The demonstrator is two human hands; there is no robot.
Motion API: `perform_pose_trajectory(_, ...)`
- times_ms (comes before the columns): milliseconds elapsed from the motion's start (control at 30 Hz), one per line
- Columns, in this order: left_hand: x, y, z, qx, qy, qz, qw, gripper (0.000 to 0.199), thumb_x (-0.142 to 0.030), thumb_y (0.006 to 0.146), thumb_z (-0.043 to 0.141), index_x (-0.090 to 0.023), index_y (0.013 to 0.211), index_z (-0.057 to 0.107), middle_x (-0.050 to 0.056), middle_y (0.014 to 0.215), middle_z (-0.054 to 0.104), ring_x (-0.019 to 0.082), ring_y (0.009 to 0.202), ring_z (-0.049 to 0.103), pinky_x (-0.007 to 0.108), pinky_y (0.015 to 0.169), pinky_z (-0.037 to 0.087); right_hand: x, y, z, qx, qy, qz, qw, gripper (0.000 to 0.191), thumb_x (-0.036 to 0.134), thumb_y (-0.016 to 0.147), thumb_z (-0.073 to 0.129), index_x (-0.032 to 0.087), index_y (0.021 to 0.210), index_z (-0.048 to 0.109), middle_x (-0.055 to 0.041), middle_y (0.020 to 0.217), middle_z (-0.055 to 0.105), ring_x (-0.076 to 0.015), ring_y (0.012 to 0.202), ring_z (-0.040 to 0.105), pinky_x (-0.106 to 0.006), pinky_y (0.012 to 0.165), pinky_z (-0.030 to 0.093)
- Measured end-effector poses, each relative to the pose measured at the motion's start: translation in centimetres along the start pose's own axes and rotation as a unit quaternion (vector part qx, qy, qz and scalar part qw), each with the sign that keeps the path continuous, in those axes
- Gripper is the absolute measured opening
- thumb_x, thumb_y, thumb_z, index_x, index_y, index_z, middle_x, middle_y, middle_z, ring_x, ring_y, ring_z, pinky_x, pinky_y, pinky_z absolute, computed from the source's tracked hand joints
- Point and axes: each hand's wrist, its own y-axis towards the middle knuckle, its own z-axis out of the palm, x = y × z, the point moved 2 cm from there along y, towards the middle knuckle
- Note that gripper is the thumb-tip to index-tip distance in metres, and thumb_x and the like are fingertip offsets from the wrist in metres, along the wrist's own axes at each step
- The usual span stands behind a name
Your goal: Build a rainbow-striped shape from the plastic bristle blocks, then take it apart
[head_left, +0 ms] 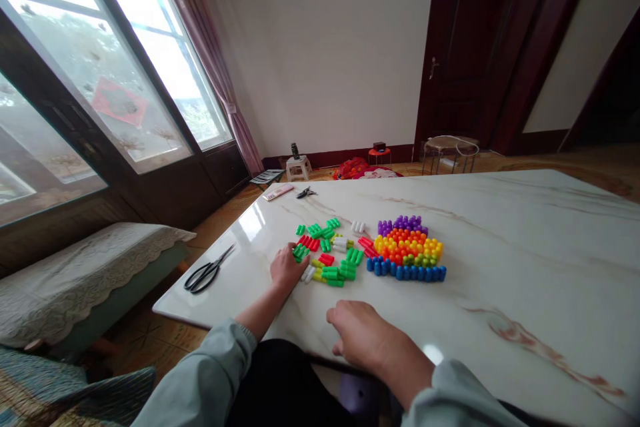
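My left hand (287, 268) reaches to the left side of a loose group of plastic pieces. Its fingers are closed on a green piece (301, 252) made of joined tubes. Around it lie more green pieces (349, 269), a red piece (327, 259), yellow-green pieces (319, 275) and a white piece (358, 227). Near the table's front edge is my right hand (361, 333), its fingers loosely curled, with a gap between thumb and forefinger and nothing visible in it. To the right stand peg-like pieces in rows: purple (403, 223), orange and yellow (407, 245), and blue (407, 271).
Black-handled scissors (207, 272) lie at the left of the marble-patterned table (500, 247). A pink-and-white flat item (278, 192) and a small dark tool (306, 193) rest at the far edge. A cloth-covered bench (90, 273) stands left of the table.
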Motion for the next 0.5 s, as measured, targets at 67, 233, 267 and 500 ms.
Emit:
perform_pose_trajectory(67,-0.1,-0.2,0.0,-0.014,0.015,0.018,1.0,0.037,-0.045,0.083,0.055,-0.021,0.111,0.054,0.007,0.094,0.066,0.024,0.098,0.059,0.03,0.074,0.04,0.4,0.1,-0.2,0.013,-0.005,0.0,1.0,0.031,0.022,0.074,0.066,0.018,0.105,0.069,-0.0129,0.109,0.066,-0.0299,0.106,0.06,-0.034,0.09,0.045)
perform_pose_trajectory(233,-0.3,-0.8,0.0,-0.027,0.026,0.042,0.998,0.028,-0.043,0.092,0.04,-0.02,0.103,0.052,0.009,0.086,0.067,0.024,0.088,0.062,0.03,0.07,0.039,0.5,0.5,0.4,0.015,-0.023,-0.011,1.0,0.034,0.026,0.074,0.068,0.018,0.107,0.068,-0.0131,0.112,0.065,-0.0292,0.107,0.059,-0.035,0.091,0.045)
perform_pose_trajectory(267,-0.2,-0.8,0.0,-0.024,0.017,0.043,0.999,0.027,-0.043,0.093,0.039,-0.021,0.102,0.051,0.008,0.084,0.066,0.024,0.085,0.063,0.029,0.069,0.038,0.4,0.6,0.7,0.008,-0.022,-0.014,1.0,0.035,0.027,0.074,0.067,0.018,0.108,0.067,-0.0125,0.113,0.065,-0.0286,0.108,0.059,-0.034,0.091,0.045)
perform_pose_trajectory(500,-3.3,-0.1,-2.2,-0.061,-0.368,-0.068,0.925,0.013,-0.035,0.091,0.046,-0.022,0.089,0.047,-0.002,0.067,0.056,0.013,0.055,0.054,0.023,0.055,0.037,-1.8,1.9,-1.4,-0.095,0.016,-0.006,0.995,0.037,0.029,0.069,0.071,0.023,0.106,0.068,-0.0083,0.106,0.068,-0.0263,0.1,0.063,-0.033,0.085,0.047)
